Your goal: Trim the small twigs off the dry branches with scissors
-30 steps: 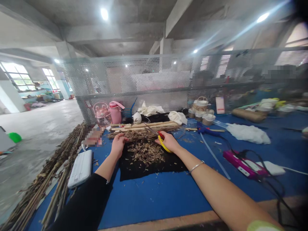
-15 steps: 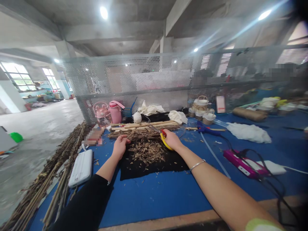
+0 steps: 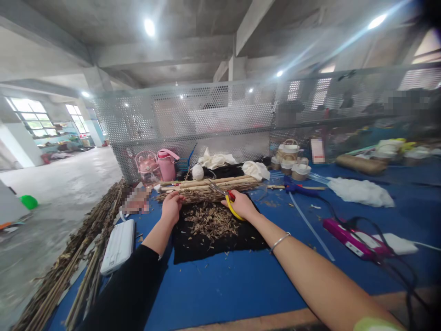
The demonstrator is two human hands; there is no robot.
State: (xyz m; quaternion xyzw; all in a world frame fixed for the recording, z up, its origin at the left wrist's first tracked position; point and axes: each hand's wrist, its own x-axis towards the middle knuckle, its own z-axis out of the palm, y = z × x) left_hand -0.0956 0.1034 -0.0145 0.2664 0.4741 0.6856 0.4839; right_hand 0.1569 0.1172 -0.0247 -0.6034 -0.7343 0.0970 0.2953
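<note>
near the middle of the frame, wrapped round the yellow and red handles of the scissors (image 3: 235, 214) with the right hand (image 3: 244, 206), fingers curled in with no spare gap. pointed from there toward the upper left, blades slanting over the dry stalks (image 3: 196, 196); too fine to tell how far parted at the tips. left of centre, at much the same height, drawn nearly together at thumb and fingertips with the left hand (image 3: 170, 208); cannot tell whether pinching a thin stalk or only touching. between and just above both hands, laid with long axis running side to side across the frame: met at the left end by the left hand, crossed at a slant toward the right by the blades, rather than square on. just below, see crumbled dry leaves (image 3: 212, 223) heaped on a black cloth (image 3: 186, 253), spread over the blue bench (image 3: 227, 294). just above, see pale sticks (image 3: 193, 185) lying nearly parallel. farther out, at lower left, see longer dried stems (image 3: 76, 252) slanting beside a white case (image 3: 119, 246).
</note>
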